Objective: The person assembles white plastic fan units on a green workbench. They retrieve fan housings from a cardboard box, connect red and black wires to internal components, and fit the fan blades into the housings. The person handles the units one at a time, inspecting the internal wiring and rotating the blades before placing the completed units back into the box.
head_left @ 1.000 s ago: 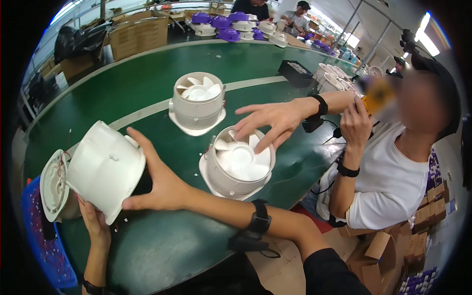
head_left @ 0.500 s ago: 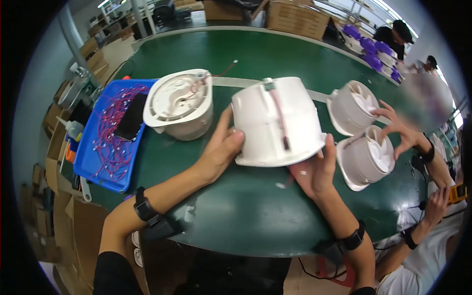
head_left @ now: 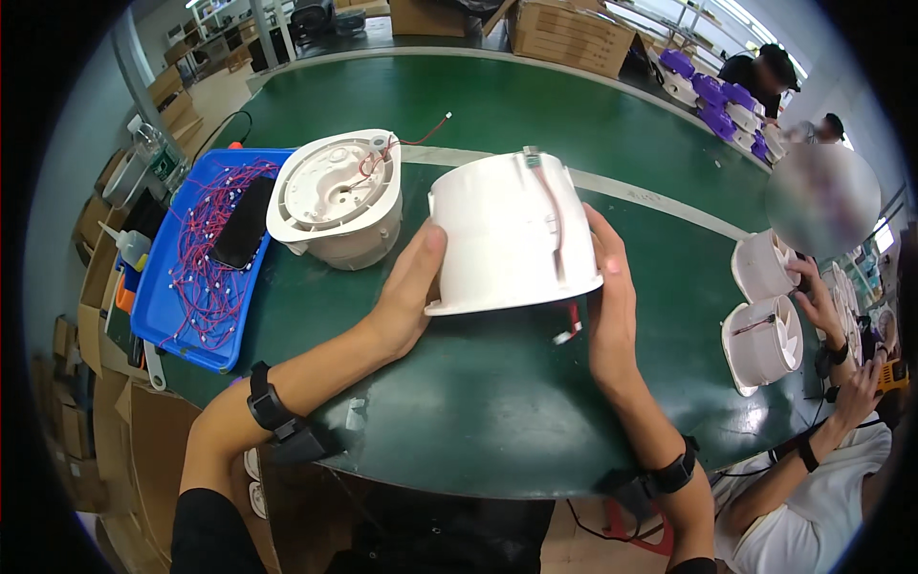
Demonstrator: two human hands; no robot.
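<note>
Between my hands I hold a white round plastic housing (head_left: pixel 492 239) above the green table. My left hand (head_left: pixel 413 287) grips its left side, thumb on the wall. My right hand (head_left: pixel 612 297) presses against its right side, fingers pointing up. A thin cable runs down the housing's wall from a small connector at the top edge, and a red lead with a white plug (head_left: pixel 568 333) hangs below it. To the left stands a second white housing (head_left: pixel 335 201), its round lid facing up and a red wire with a white plug coming off it.
A blue tray (head_left: pixel 153 316) at left holds red wires and a black phone (head_left: pixel 244 225). At right, a co-worker's hand (head_left: pixel 819 304) touches one of two white housings (head_left: pixel 762 344); their other hand holds a yellow-black power tool (head_left: pixel 893 381). Cardboard boxes (head_left: pixel 574 36) stand beyond the far edge.
The housing in my hands has shifted slightly left and turned. My right hand has come up along its side. The two housings at right have moved farther right, beside the co-worker.
</note>
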